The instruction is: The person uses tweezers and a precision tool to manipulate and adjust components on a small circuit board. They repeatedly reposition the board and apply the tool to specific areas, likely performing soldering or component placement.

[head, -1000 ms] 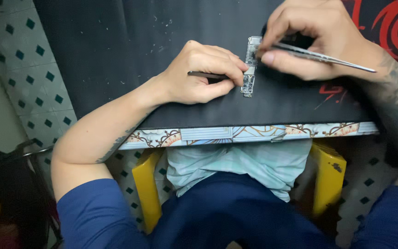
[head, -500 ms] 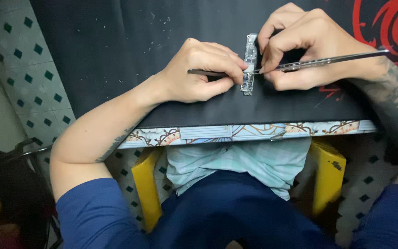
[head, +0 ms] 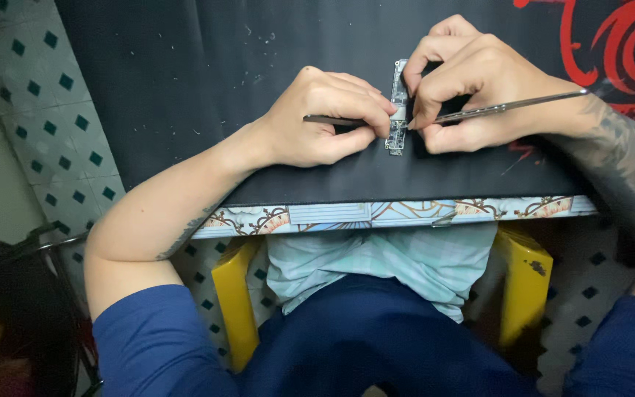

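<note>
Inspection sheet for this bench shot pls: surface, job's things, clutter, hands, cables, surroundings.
Surface: black mat with red print, on a patterned table edge.
Job's things: narrow circuit board lying flat on the mat; thin metal tool with its tip at the board.
Clutter: small pale specks on the mat.
Hands: left hand holds a dark slim tool beside the board; right hand grips the metal tool.
Cables: nothing seen.
Surroundings: yellow stool, tiled floor.

Left hand (head: 317, 117) curled, fingertips pinched — right hand (head: 472, 92) in pen-like grip, forearms converging
</note>
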